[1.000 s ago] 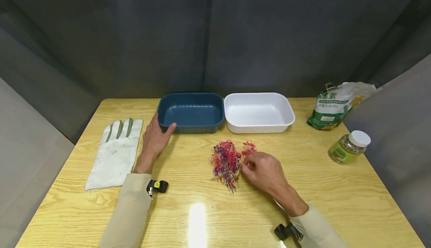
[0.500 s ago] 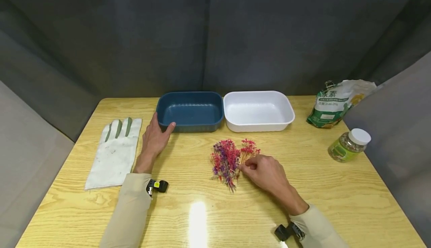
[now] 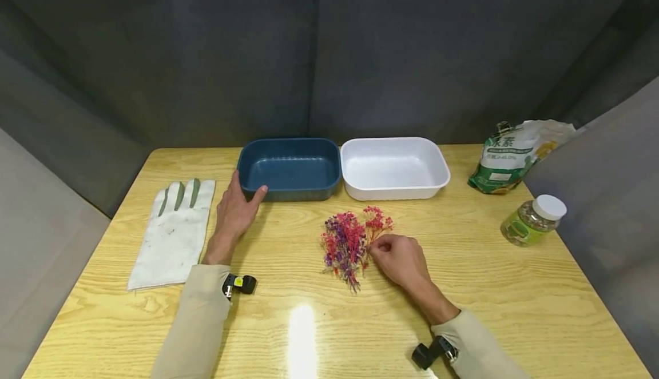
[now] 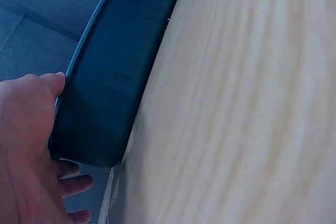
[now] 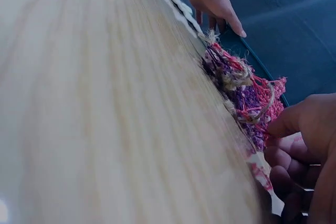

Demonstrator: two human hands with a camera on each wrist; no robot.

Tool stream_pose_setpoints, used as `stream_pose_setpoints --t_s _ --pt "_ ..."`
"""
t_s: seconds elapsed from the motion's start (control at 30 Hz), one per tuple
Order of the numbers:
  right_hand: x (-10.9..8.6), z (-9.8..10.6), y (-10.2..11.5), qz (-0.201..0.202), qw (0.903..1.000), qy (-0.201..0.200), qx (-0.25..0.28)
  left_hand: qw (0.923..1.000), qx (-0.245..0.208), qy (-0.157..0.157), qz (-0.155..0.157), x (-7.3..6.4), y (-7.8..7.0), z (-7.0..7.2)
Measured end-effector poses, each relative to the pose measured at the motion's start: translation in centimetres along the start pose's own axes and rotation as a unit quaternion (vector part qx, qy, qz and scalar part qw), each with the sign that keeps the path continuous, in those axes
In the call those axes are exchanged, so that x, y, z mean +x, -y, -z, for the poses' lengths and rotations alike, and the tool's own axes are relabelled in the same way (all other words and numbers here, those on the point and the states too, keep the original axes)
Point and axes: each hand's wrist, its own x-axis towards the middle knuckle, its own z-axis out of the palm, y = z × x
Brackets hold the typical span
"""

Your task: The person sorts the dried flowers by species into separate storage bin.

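My right hand (image 3: 401,258) pinches a sprig of pink dried flowers (image 3: 377,219) by its stems, between thumb and forefinger. Right beside it on the table lies a bunch of pink and purple dried flowers (image 3: 346,242), which the right wrist view shows close to the fingertips (image 5: 281,124). At the front left corner of a dark blue rectangular container (image 3: 290,170) is my left hand (image 3: 237,210). Its thumb (image 4: 56,82) touches the rim, and its fingers extend loosely past the container's left end, as the left wrist view shows.
A white rectangular container (image 3: 395,164) stands against the blue one's right side. White gloves with green finger strips (image 3: 172,233) lie at the left. At the right are a green and white bag (image 3: 507,159) and a white-lidded clear jar (image 3: 535,222). Dark curtains (image 3: 309,53) enclose the table.
The pink sprig in my right hand has shifted slightly, its blossoms now standing farther from me and apart from the bunch. My left hand keeps its place at the blue container.
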Motion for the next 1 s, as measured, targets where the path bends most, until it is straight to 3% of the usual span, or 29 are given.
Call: stream_pose_setpoints --t_s 0.3,0.53,0.67,0.87,1.0 --pt "0.3 0.6 -0.1 -0.041 0.9961 0.016 0.076 1.0000 -0.001 -0.001 0.001 -0.1 0.1 0.1" --pt "0.6 1.2 -0.4 -0.060 0.9797 0.023 0.190 1.0000 -0.004 0.001 -0.002 -0.1 0.1 0.1" --pt "0.8 1.6 -0.6 -0.056 0.9713 0.013 0.231 1.0000 -0.004 0.002 -0.003 -0.2 0.1 0.1" --pt "1.0 2.0 -0.9 -0.052 0.9666 -0.005 0.251 1.0000 -0.003 0.000 -0.005 -0.2 0.1 0.1" --pt "0.9 2.3 -0.6 -0.054 0.9616 -0.038 0.266 1.0000 -0.002 0.000 -0.006 -0.2 0.1 0.1"
